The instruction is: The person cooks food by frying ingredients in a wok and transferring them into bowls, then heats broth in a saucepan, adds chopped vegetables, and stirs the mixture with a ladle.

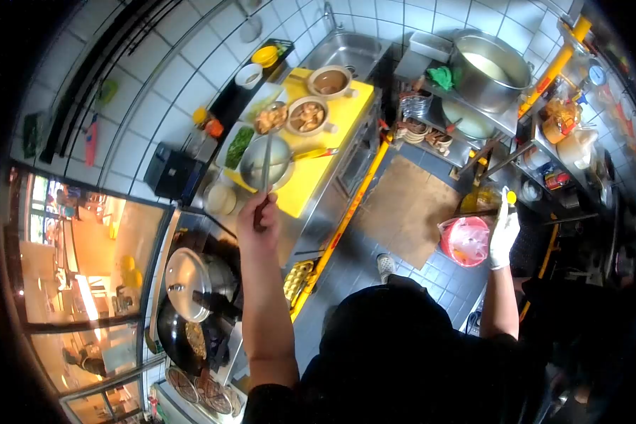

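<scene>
My left hand (259,212) is closed around the dark handle of a long metal ladle (266,159). The ladle reaches over a pale round pan (279,152), and its far end is at a heap of brown chunks (271,118). Beside the chunks stand a clay pot (308,116) with brown pieces and another pot (330,81) of brown liquid, both on a yellow board (353,102). Chopped greens (239,146) fill a white tray left of the pan. My right hand (503,230), in a white glove, has its fingers stretched out near a yellow cap (511,198) and holds nothing visible.
A lidded pot (189,283) and a dark wok (173,328) are at lower left. A sink (346,53) lies behind the board. At right are a big steel pot (491,71), laden shelves, a red lined bucket (466,242) and a floor mat (406,208).
</scene>
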The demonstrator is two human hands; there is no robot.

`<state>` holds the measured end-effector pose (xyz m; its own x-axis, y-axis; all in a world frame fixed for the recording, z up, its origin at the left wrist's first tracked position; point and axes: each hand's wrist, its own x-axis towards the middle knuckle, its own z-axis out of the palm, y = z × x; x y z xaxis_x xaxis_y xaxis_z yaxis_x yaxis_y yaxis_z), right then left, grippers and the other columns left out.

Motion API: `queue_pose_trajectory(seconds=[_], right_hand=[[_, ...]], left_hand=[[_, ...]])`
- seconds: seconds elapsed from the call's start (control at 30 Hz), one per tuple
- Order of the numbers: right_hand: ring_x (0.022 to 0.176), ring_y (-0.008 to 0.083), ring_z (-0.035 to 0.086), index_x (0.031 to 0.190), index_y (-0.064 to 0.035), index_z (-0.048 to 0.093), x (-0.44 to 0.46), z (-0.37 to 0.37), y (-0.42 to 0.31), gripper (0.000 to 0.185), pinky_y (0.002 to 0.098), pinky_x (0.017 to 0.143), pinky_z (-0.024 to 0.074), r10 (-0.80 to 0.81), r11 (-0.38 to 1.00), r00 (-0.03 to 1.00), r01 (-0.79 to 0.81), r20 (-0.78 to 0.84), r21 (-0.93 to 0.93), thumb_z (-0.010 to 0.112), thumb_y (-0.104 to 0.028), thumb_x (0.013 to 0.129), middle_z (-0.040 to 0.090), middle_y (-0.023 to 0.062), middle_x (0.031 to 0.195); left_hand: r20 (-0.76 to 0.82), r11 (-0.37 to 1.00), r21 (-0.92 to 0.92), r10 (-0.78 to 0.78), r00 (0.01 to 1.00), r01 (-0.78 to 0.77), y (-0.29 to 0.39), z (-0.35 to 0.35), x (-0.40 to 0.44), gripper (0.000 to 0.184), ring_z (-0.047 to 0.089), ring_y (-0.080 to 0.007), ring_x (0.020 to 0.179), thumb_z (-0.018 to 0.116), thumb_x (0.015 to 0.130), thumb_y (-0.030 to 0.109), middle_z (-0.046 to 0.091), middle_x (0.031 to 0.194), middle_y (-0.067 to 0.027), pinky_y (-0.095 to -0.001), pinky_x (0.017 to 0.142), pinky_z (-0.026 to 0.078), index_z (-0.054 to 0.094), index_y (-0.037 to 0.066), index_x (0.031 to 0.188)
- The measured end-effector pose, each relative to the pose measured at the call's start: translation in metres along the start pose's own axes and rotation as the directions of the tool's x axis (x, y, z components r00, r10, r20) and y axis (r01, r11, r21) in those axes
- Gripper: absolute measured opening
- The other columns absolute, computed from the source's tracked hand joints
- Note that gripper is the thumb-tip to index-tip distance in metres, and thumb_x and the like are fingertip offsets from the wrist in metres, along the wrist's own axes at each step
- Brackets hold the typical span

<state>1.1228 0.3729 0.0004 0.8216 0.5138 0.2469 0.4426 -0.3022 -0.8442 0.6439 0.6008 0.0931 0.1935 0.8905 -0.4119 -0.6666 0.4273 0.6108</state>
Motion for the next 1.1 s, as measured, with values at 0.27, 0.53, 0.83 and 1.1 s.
queue_pose_trajectory(seconds=[0.27,0.53,0.83,1.1], right_hand=[[0.081,0.0129,0.057,0.103,0.0019,0.071,0.029,-0.038,0.053,0.034,0.0288,0.077,0.047,0.082,0.997,0.989,-0.081,-0.119,0.012,0.05,-0.023,0.11,0.07,0.0059,0.09],[0.078,0.0098,0.054,0.099,-0.0015,0.071,0.052,0.013,0.048,0.032,0.0268,0.073,0.0449,0.138,0.989,0.978,-0.145,-0.155,-0.035,0.052,-0.024,0.11,0.067,0.0011,0.087],[0.085,0.011,0.054,0.107,0.0024,0.069,0.131,0.122,0.006,0.028,0.0281,0.08,0.0476,0.054,0.997,0.998,-0.053,-0.016,0.057,0.054,-0.021,0.11,0.068,0.0028,0.094],[0.092,0.0222,0.068,0.119,0.0017,0.064,0.208,0.257,-0.064,0.022,0.0352,0.079,0.0573,-0.224,0.974,0.859,0.19,0.46,0.121,0.052,-0.014,0.108,0.072,0.0179,0.109]], left_hand=[[0.066,0.884,0.463,0.038,0.997,-0.065,-0.059,0.08,0.179,0.01,0.058,-0.0148,0.054,0.066,0.086,0.002,0.065,0.076,-0.0096,-0.0257,0.046,0.045,0.061,0.0,0.095],[0.137,0.226,0.952,0.287,0.948,-0.206,-0.093,0.077,0.256,0.024,0.063,-0.0255,0.053,0.062,0.083,0.002,0.065,0.071,-0.0145,-0.0399,0.049,0.05,0.06,0.0,0.106],[0.169,0.285,0.914,0.375,0.911,-0.287,-0.078,0.058,0.268,0.037,0.064,-0.0249,0.052,0.063,0.086,0.005,0.064,0.069,-0.0133,-0.0387,0.048,0.05,0.058,0.001,0.122],[-0.089,0.998,0.06,0.041,0.995,-0.036,-0.062,0.081,0.231,0.035,0.055,-0.0144,0.05,0.062,0.093,0.003,0.066,0.083,-0.0129,-0.0267,0.04,0.04,0.056,-0.001,0.128]])
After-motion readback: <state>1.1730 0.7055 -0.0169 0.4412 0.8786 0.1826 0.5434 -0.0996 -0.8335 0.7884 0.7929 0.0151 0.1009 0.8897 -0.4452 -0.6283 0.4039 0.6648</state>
